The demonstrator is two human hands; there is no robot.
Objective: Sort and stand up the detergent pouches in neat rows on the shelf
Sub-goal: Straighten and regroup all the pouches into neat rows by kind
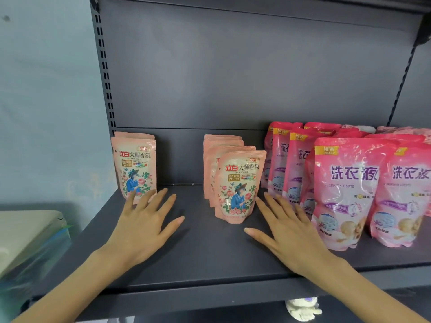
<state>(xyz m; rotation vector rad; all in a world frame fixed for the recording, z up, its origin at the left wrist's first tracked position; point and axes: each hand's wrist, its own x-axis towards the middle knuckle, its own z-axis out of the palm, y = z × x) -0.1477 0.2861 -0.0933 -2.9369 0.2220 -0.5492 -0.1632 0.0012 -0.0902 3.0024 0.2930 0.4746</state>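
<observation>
Peach pouches (236, 186) stand upright between both flat, empty hands, right hand (289, 231) nearer, left hand (144, 221) touching the far-left pair (134, 164).

A pale blue painted wall (46, 101) fills the left side, with a small dark smudge (6, 18) near its top corner. The wall meets a dark grey metal upright (105, 73) punched with paired slots. Low on the left lies a flat pale green-cream slab (25, 231), resting on something wrapped in clear blue-tinted plastic (46, 252). At the bottom edge, right of centre, a soft white fuzzy object (303, 308) with a lilac patch shows only in part.
</observation>
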